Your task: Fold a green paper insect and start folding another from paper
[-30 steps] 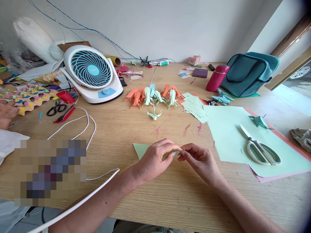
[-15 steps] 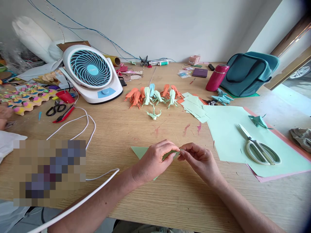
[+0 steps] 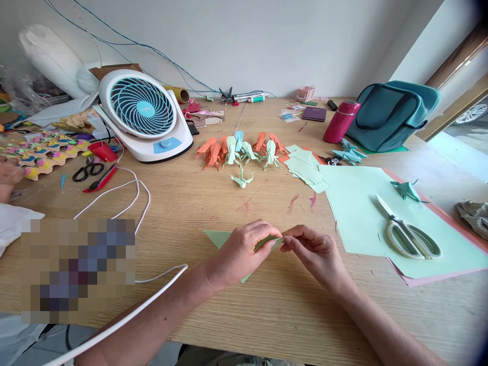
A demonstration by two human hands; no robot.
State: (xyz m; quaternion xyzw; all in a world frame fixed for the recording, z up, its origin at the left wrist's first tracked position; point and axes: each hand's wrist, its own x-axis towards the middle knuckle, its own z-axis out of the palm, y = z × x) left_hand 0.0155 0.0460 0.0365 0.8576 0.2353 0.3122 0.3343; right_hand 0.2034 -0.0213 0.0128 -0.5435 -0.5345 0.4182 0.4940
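Both my hands are at a piece of light green paper (image 3: 218, 238) over the front middle of the table. My left hand (image 3: 249, 246) lies across it, thumb and fingers closed on its right part and hiding its middle. One pointed corner shows to the left, and another bit shows below the hand. My right hand (image 3: 314, 254) pinches the paper's right tip between thumb and forefinger, close to the left fingertips. Beyond the hands stands a small pale green folded paper figure (image 3: 241, 178), with several orange, green and blue folded figures (image 3: 231, 151) behind it.
Right of my hands, white-handled scissors (image 3: 412, 234) lie on large green sheets (image 3: 354, 213). Smaller green sheets (image 3: 305, 165), a pink bottle (image 3: 341, 121) and a teal bag (image 3: 389, 117) are farther back. Left are a fan (image 3: 145, 117), black scissors (image 3: 88, 170), a white cable (image 3: 163, 277) and another person's hand (image 3: 10, 173).
Almost nothing differs. My two hands keep the same hold on the green paper, and the view has shifted very slightly.
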